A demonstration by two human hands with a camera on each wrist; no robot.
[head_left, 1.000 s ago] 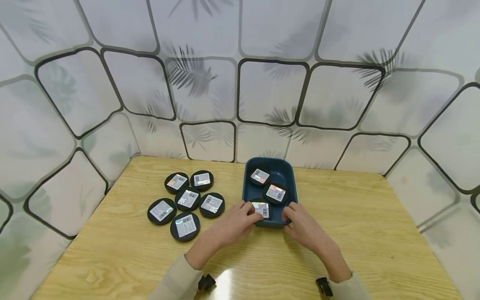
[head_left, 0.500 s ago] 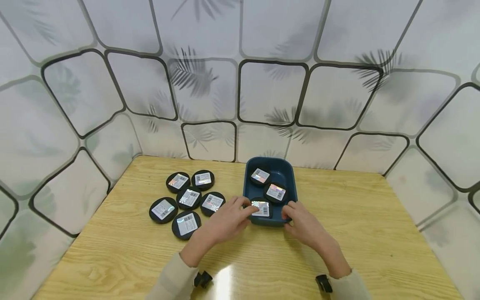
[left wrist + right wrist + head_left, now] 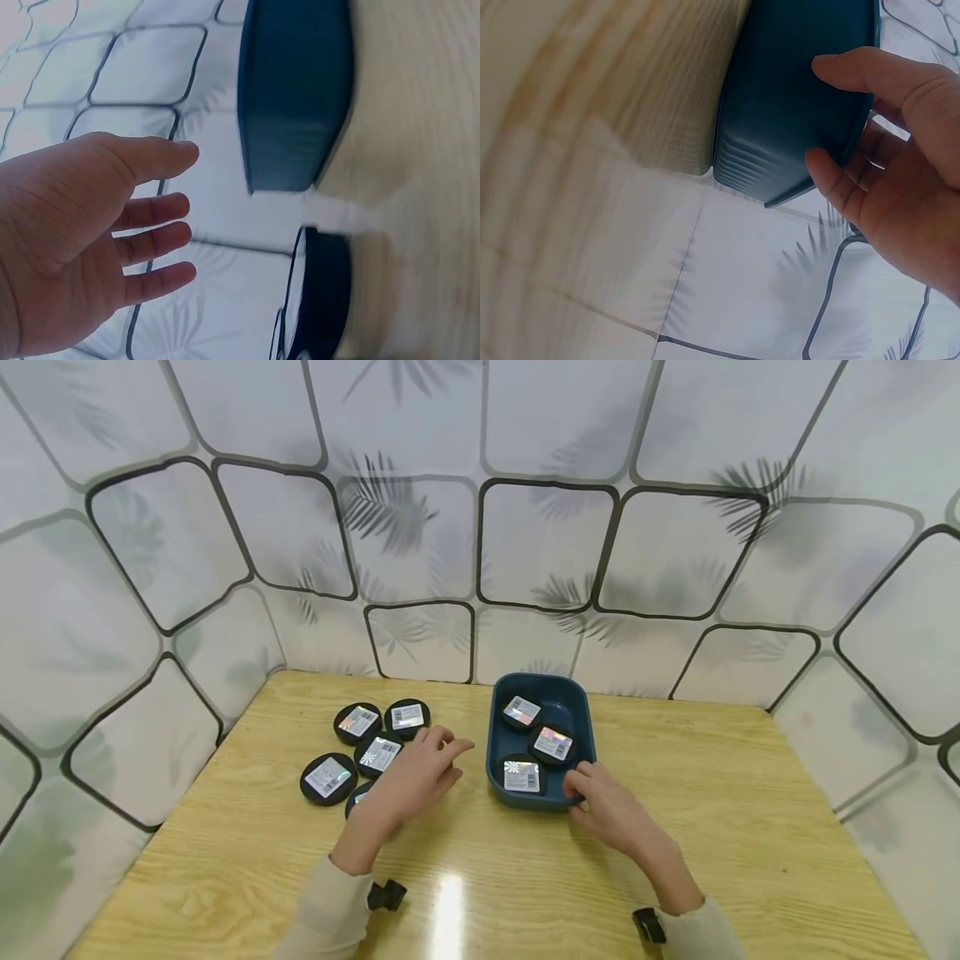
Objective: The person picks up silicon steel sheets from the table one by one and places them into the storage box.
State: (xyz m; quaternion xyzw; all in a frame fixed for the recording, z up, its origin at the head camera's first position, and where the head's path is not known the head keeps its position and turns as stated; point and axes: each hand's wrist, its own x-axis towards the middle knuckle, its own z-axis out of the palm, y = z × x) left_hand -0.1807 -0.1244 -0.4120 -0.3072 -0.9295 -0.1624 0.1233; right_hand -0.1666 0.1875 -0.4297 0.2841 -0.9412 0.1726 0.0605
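A dark blue plastic bin (image 3: 542,802) stands on the table and holds 3 round black discs with white labels; the nearest disc (image 3: 522,777) lies at its front left. My right hand (image 3: 611,810) grips the bin's front right rim, thumb against the outer wall in the right wrist view. To the left, my left hand (image 3: 408,777) hovers over a group of similar discs, such as one labelled disc (image 3: 327,778). Its fingers are loosely extended, with nothing held in the left wrist view. The hand and forearm partly or wholly hide some discs of that group.
The wooden table (image 3: 750,827) backs onto a patterned fabric wall (image 3: 540,543) that also encloses both sides. The bin's far end stands close to that back wall. A stretch of tabletop separates the bin from the disc group.
My left hand has let go of the disc at the bin's front left and moved left, out of the bin, over the loose discs. The right hand has stayed on the rim.
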